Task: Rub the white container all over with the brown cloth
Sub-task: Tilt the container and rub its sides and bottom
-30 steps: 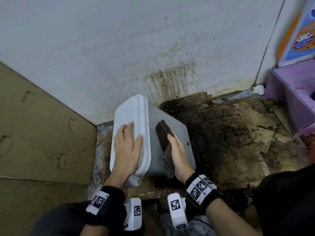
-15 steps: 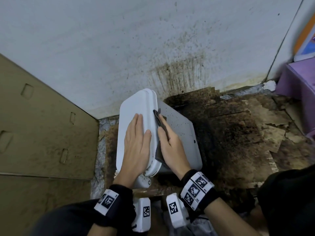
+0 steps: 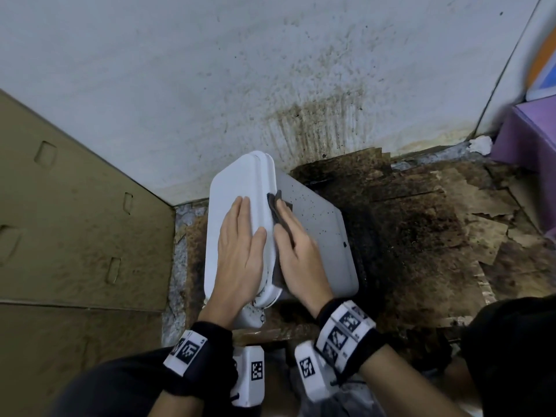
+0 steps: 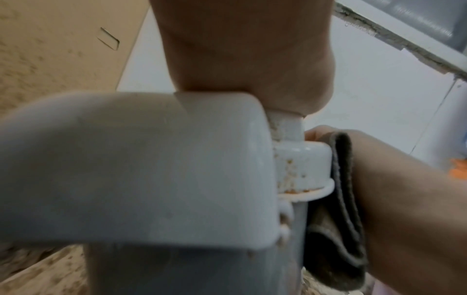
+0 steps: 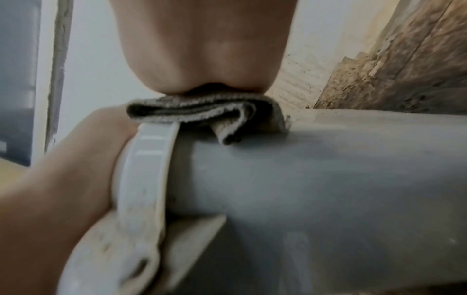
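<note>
The white container (image 3: 319, 233) lies tipped on its side on the stained floor, its white lid (image 3: 234, 188) facing left. My left hand (image 3: 240, 245) lies flat on the lid with straight fingers. The right hand (image 3: 296, 245) presses the folded brown cloth (image 3: 275, 206) against the grey-white side wall, right beside the lid's rim. In the left wrist view the cloth (image 4: 338, 209) shows folded between the container (image 4: 141, 169) and my right hand (image 4: 409, 199). The right wrist view has the cloth (image 5: 202, 111) squeezed under my palm on the container (image 5: 303, 169).
A stained white wall (image 3: 240, 70) stands just behind the container. Cardboard panels (image 3: 75, 221) close off the left. Dirty, torn cardboard (image 3: 436, 236) covers the floor to the right, and a purple box (image 3: 529, 139) sits at the far right.
My right hand has slid the cloth from the middle of the container's side up and left to the lid's rim. The left hand has stayed flat on the lid.
</note>
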Demonstrator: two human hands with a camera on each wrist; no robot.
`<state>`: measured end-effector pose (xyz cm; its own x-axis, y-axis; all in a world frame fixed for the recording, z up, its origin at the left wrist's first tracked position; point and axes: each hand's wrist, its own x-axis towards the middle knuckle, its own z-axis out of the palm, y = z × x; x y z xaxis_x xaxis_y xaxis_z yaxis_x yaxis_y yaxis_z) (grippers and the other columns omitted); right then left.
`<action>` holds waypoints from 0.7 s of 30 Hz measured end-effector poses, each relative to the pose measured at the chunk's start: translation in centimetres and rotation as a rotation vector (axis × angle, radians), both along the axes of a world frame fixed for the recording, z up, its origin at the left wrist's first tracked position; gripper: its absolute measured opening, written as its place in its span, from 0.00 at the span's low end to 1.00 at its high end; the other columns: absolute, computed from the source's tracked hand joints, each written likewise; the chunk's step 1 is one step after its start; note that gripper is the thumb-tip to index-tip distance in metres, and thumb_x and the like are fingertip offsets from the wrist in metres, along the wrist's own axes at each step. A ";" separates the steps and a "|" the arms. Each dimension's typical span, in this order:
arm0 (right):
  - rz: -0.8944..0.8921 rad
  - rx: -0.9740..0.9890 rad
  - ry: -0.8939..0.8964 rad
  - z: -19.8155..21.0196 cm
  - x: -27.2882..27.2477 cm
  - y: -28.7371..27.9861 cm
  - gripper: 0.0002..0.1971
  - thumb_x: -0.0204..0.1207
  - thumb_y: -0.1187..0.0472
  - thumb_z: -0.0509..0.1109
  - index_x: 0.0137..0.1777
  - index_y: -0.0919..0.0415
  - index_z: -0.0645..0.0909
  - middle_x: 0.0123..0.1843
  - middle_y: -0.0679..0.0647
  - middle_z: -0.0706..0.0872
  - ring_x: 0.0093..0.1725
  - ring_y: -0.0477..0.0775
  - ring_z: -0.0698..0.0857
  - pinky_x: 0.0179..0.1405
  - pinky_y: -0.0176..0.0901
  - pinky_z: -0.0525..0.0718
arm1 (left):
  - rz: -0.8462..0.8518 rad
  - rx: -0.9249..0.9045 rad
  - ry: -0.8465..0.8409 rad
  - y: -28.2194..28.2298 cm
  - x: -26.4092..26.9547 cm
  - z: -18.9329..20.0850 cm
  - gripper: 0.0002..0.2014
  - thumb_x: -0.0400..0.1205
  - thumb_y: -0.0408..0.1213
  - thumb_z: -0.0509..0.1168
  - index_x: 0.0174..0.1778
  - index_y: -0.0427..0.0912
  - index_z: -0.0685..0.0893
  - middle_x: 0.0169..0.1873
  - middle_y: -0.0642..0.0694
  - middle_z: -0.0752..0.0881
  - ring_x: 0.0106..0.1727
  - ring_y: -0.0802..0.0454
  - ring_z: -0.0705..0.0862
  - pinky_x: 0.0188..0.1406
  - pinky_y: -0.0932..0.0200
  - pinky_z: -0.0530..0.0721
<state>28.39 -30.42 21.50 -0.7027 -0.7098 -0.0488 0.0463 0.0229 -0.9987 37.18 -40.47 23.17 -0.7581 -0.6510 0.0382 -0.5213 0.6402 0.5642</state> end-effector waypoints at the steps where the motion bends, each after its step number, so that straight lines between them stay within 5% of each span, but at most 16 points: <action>1: 0.019 -0.005 -0.025 0.2 -0.7 -0.2 0.24 0.92 0.56 0.57 0.87 0.49 0.68 0.86 0.38 0.70 0.84 0.30 0.64 0.87 0.39 0.61 | 0.004 0.007 -0.001 0.0 0.0 0.0 0.35 0.89 0.59 0.40 0.93 0.53 0.48 0.92 0.55 0.49 0.88 0.73 0.42 0.86 0.70 0.39; 4: 0.039 -0.053 -0.111 -0.1 -1.0 0.2 0.23 0.93 0.55 0.56 0.86 0.44 0.68 0.84 0.32 0.70 0.82 0.27 0.65 0.86 0.35 0.61 | 0.009 0.029 0.017 -0.2 0.0 0.0 0.34 0.90 0.59 0.40 0.93 0.53 0.49 0.92 0.57 0.49 0.88 0.73 0.43 0.85 0.72 0.39; 6: 0.015 -0.083 -0.128 -0.9 0.0 0.7 0.23 0.93 0.56 0.56 0.87 0.44 0.67 0.85 0.33 0.69 0.84 0.30 0.64 0.88 0.41 0.61 | 0.010 0.034 0.026 -0.3 0.0 -0.1 0.33 0.91 0.59 0.40 0.93 0.54 0.49 0.92 0.58 0.50 0.89 0.72 0.44 0.86 0.70 0.40; 11: 0.009 0.004 0.032 -3.9 2.7 0.9 0.25 0.94 0.53 0.52 0.90 0.45 0.59 0.90 0.34 0.58 0.89 0.34 0.53 0.91 0.50 0.54 | 0.047 0.119 0.045 -0.9 1.0 0.2 0.28 0.92 0.57 0.44 0.90 0.62 0.49 0.92 0.62 0.50 0.90 0.71 0.45 0.90 0.59 0.45; 16: 0.099 0.137 0.295 -4.8 3.1 0.1 0.29 0.91 0.44 0.34 0.92 0.44 0.44 0.92 0.38 0.42 0.90 0.37 0.41 0.91 0.52 0.43 | 0.073 0.157 0.054 -1.4 1.8 0.2 0.29 0.92 0.55 0.45 0.91 0.60 0.50 0.92 0.61 0.51 0.90 0.69 0.46 0.91 0.57 0.46; 21: 0.109 0.154 0.312 -6.6 2.1 0.5 0.27 0.94 0.51 0.41 0.92 0.45 0.44 0.92 0.38 0.43 0.90 0.36 0.43 0.90 0.42 0.43 | 0.074 0.147 0.034 -1.5 2.0 0.3 0.30 0.92 0.54 0.46 0.92 0.58 0.50 0.92 0.60 0.51 0.90 0.68 0.47 0.87 0.65 0.44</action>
<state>30.51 -29.96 14.89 -0.6213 -0.7824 0.0437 -0.2707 0.1619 -0.9490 39.18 -42.02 23.49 -0.7079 -0.7053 -0.0363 -0.5427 0.5104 0.6670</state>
